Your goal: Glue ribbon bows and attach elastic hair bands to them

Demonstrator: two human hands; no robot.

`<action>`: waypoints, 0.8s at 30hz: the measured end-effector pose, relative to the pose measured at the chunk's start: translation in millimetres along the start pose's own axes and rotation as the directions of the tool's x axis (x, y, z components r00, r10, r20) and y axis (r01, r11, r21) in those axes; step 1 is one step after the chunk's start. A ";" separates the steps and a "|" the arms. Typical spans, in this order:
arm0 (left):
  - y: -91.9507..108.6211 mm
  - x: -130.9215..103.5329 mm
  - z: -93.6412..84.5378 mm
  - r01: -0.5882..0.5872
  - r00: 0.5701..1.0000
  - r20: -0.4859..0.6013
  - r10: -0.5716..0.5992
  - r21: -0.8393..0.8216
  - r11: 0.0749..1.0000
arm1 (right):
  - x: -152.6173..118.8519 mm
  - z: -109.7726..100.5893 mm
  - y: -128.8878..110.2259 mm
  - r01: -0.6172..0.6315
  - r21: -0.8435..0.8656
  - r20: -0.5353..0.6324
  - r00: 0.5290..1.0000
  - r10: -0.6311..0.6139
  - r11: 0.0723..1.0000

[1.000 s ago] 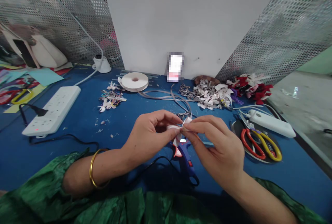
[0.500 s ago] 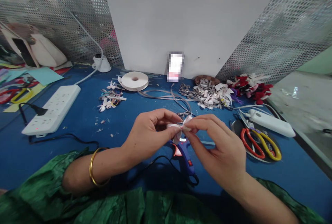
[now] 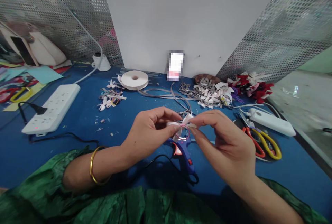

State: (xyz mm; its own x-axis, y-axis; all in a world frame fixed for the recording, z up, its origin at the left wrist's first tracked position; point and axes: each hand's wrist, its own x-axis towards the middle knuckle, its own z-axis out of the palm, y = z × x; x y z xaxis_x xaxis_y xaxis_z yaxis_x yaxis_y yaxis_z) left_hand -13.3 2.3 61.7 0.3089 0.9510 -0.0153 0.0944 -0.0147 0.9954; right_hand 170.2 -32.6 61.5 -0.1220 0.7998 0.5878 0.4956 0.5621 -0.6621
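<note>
2 hands at work above the blue tabletop (image 3: 90, 123). Left hand (image 3: 151, 129): grip pinched on the white ribbon bow (image 3: 187, 118), 9 o'clock side. Right hand (image 3: 228, 148): thumb and forefinger closed on its 3 o'clock side. 1 pink ring (image 3: 189, 134) at the bow's 6 o'clock edge. From the bow: blue glue gun (image 3: 186, 155) at 6 o'clock, ribbon roll (image 3: 138, 83) at 10, heaped ribbon pieces (image 3: 212, 94) at 2, scissors (image 3: 269, 144) at 3.
</note>
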 end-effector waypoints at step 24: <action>0.9 0.2 0.9 -0.002 1.000 0.001 0.002 -0.002 1.000 | -1.0 0.0 0.5 -0.019 0.023 -0.041 0.999 0.020 1.000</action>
State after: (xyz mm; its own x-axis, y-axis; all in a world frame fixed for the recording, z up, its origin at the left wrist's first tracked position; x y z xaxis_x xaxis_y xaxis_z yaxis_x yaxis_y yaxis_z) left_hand -12.3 2.2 62.6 0.3099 0.9507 -0.0129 0.0916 -0.0163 0.9957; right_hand 170.5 -33.1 60.5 -0.0772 0.8014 0.5931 0.4778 0.5519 -0.6835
